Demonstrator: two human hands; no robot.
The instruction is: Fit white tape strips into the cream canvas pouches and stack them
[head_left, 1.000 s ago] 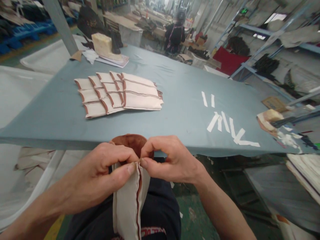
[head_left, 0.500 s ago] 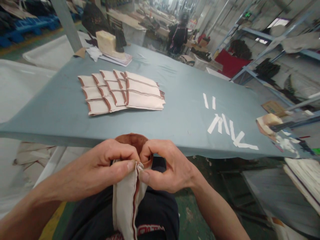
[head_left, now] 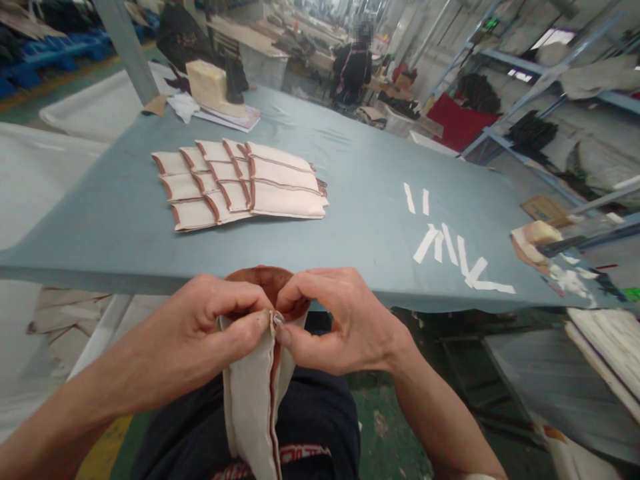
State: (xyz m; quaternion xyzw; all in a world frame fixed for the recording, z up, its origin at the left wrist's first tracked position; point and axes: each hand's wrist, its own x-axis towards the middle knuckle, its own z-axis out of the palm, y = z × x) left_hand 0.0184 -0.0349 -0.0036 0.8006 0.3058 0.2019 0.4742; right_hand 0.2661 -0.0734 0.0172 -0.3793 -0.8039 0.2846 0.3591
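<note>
In front of my lap I hold a cream sewn piece (head_left: 249, 393) with a brown inner side, its top curved open like a tube and a brown-edged seam running down it. My left hand (head_left: 220, 327) pinches the top edge just left of the seam, thumb outside and fingers curled in. My right hand (head_left: 335, 320) pinches the same edge right beside it, fingertips almost touching the left ones. On the table beyond lies an overlapping row of similar cream pieces (head_left: 285, 190) with brown edges. What lies between the fingertips is partly hidden.
A blue-grey covered table (head_left: 360, 247) spans the front. White strips (head_left: 453, 247) lie at its right, and a yellowish block (head_left: 207, 83) sits on papers at the far left. Pale boards (head_left: 607, 357) stand low at right. A person (head_left: 353, 70) is in the background.
Both hands have risen very slightly with the cream piece, and the right fingers have shifted a little at the seam's top. The view has moved slightly.
</note>
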